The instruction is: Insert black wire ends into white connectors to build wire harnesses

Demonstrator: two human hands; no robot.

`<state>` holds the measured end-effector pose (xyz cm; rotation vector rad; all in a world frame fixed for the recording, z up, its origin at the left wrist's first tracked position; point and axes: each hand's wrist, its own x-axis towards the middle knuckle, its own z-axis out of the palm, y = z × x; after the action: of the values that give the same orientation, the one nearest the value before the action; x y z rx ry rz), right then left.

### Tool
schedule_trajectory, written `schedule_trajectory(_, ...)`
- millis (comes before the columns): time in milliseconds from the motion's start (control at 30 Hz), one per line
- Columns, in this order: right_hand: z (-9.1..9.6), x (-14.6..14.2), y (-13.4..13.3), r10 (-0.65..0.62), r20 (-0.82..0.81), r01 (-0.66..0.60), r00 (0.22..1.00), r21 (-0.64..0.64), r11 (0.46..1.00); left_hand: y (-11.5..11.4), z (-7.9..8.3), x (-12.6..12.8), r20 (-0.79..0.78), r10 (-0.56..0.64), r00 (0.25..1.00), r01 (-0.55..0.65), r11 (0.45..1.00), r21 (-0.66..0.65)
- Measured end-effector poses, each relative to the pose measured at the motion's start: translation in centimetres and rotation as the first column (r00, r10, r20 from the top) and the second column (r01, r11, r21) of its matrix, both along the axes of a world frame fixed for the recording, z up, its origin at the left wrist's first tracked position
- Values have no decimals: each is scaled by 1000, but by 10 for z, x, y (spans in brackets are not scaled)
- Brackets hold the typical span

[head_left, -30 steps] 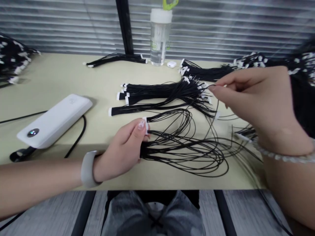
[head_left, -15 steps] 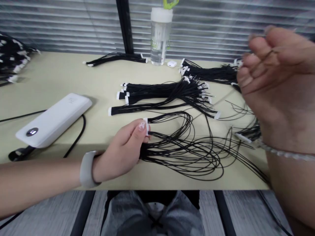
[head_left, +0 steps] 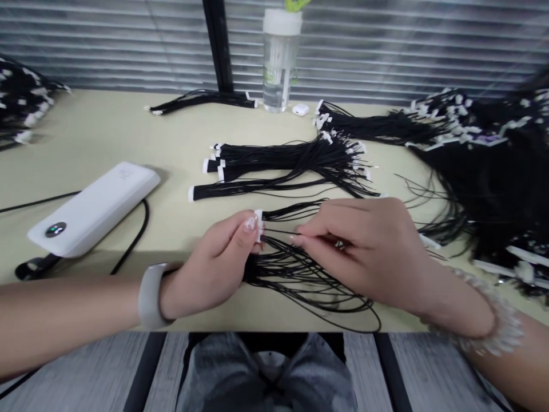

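Note:
My left hand is closed on a white connector, its thumb flat against the front. Many thin black wires run from the connector and loop over the table to the right. Between thumb and forefinger, my right hand pinches a single black wire that stretches straight to the connector. Whether its tip sits fully inside the connector I cannot tell. Behind both hands lie several black wire harnesses with white end connectors.
A white power bank with a black cable lies at the left. Near the blinds stand a clear water bottle and a small white case. Large heaps of black harnesses fill the right side, with another pile at far left.
My right hand has come down from the upper right and now pinches one wire close to the connector. My left hand has hardly moved and keeps its hold.

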<state>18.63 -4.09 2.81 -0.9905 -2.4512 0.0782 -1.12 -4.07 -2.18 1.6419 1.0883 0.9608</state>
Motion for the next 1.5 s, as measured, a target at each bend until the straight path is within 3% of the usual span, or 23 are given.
schedule_trajectory(333,3,3,2,6,-69,-9,998,-43,999,0,0,0,-48,15,999,-13,999,44)
schedule_trajectory(700,-2,3,4,69,-60,-62,996,114,991,2,-2,-1,-77,5,997,2,996,95)
schedule_trajectory(900,-3,3,5,85,-28,-82,996,82,993,1,-5,-2,-58,-9,998,14,996,91)
schedule_trajectory(1167,3,3,4,112,-58,-112,992,17,994,0,5,0,-109,-54,993,62,995,75)
schedule_trajectory(1500,-4,1,3,14,77,-29,997,195,980,0,7,-1,-140,-146,979,158,985,74)
